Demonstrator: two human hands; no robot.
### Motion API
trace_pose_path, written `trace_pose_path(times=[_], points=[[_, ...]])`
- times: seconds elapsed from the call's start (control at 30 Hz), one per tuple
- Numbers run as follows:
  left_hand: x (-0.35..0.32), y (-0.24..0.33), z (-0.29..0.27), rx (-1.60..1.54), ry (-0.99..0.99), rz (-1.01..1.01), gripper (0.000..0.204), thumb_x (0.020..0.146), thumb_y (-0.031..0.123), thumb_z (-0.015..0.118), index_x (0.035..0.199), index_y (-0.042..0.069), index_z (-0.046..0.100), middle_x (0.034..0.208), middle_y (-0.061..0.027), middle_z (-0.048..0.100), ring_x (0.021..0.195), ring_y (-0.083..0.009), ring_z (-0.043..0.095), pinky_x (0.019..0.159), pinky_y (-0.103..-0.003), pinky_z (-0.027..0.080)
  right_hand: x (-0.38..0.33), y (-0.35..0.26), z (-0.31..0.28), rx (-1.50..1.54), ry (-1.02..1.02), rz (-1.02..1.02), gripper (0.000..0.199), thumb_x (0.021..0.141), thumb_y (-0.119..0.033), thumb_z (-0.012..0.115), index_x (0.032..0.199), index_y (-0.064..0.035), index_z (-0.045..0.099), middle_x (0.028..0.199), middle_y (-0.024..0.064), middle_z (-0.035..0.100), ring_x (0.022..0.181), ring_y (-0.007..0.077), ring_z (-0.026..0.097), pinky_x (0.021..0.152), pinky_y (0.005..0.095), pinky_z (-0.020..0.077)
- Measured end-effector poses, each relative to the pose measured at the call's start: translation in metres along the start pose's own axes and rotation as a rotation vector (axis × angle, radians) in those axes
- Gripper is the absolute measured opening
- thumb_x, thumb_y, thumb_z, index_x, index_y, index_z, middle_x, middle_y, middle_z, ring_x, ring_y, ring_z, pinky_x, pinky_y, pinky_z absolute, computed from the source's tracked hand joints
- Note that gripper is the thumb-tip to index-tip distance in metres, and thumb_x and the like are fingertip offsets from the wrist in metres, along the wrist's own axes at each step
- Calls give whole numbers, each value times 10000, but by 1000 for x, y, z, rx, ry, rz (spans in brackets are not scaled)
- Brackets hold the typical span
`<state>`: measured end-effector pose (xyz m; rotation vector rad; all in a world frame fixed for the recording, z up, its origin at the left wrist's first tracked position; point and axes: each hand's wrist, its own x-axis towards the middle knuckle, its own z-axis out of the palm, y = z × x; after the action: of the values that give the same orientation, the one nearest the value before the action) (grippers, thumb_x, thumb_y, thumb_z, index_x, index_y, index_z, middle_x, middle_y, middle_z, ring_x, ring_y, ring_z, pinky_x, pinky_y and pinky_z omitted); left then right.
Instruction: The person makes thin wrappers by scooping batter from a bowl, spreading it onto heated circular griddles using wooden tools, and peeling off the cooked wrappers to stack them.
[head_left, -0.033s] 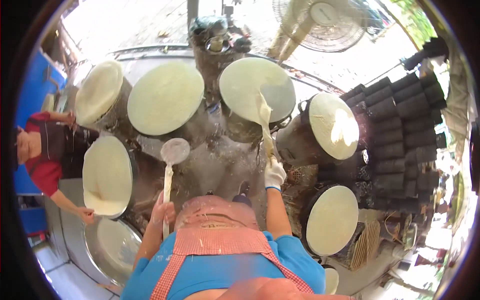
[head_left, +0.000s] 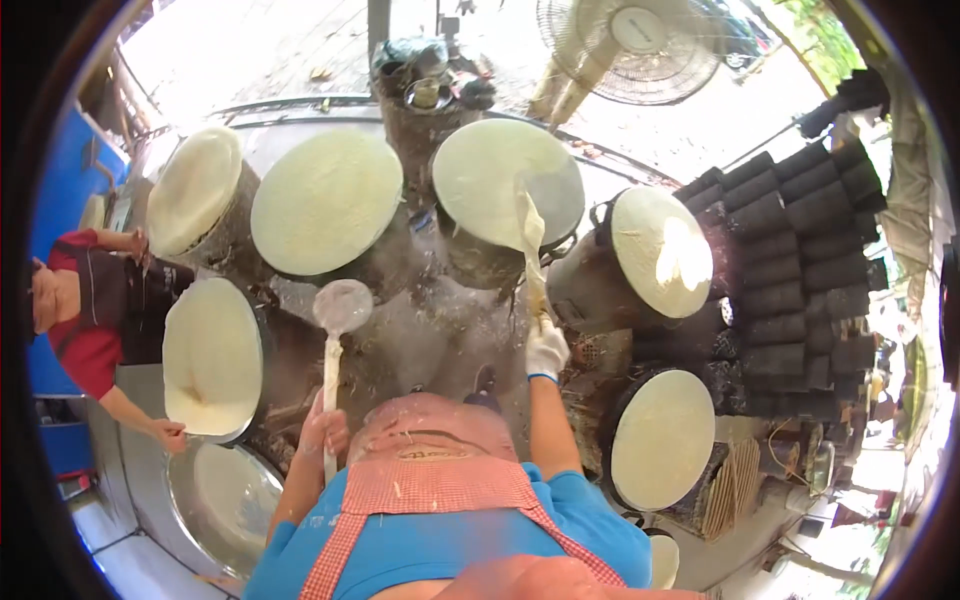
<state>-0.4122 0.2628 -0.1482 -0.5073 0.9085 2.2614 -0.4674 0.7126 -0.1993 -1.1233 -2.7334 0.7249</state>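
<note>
My left hand [head_left: 324,430] is closed around the pale, wrapped-looking handle of a ladle [head_left: 342,306]. The round ladle head is held out over the floor between the pots. A white glove covers my right hand [head_left: 546,350], which grips a long paddle [head_left: 533,235] smeared with cream-coloured batter. Its far end rests against the wide pale top of the far middle pot [head_left: 490,165], beside a greyer patch of that surface. To the right of the paddle stands a dark pot [head_left: 655,250] with a similar cream-coloured top.
Several more pale-topped pots ring me, including a far-left one [head_left: 325,205] and a near-right one [head_left: 665,440]. A person in a red shirt [head_left: 75,320] works at a left pot [head_left: 213,350], above a metal basin [head_left: 185,500]. Dark stacked blocks [head_left: 790,270] and a fan [head_left: 640,45] stand beyond.
The near edge of the left pot's pale sheet, folded before, now lies flatter, with the person's hand beside it. My hands keep their holds; the whole view shifts slightly.
</note>
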Motion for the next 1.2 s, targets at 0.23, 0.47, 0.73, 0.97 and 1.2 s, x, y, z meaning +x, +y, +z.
trace_pose_path(times=[0.23,0.47,0.73,0.97,1.2], points=[[-1,1,12,-636,-206,-252,407,996,412,363,700,134,401,634,-2,342,427,-108,316,353,-245,293,2,-73,26,155,-83,-134,301,869,-405,543,993,-165,676,898,199,655,880,390,619,761,477,473],[8,0,58,-682,-292,-199,286,979,215,408,720,95,425,622,-2,336,463,-95,337,414,-241,345,64,-28,-10,263,98,40,338,883,-388,527,982,-100,673,863,202,650,837,390,625,723,468,469],[49,-13,70,-623,-405,-205,441,982,138,373,1422,163,348,611,1,326,473,-93,359,449,-252,392,77,4,-29,-66,26,-245,324,866,-470,545,960,-203,704,701,173,639,656,374,623,620,505,475],[108,-20,111,-641,-373,-365,494,987,120,361,1468,164,255,622,-10,332,481,-87,359,445,-257,383,126,0,-6,104,16,-395,305,874,-398,535,910,-136,687,819,200,637,810,370,624,751,473,487],[113,-30,131,-705,-214,-382,184,972,158,378,973,30,509,621,-19,348,471,-105,358,443,-267,363,201,61,-21,325,7,-83,350,869,-450,555,1036,-171,686,909,199,651,841,370,630,759,450,485]])
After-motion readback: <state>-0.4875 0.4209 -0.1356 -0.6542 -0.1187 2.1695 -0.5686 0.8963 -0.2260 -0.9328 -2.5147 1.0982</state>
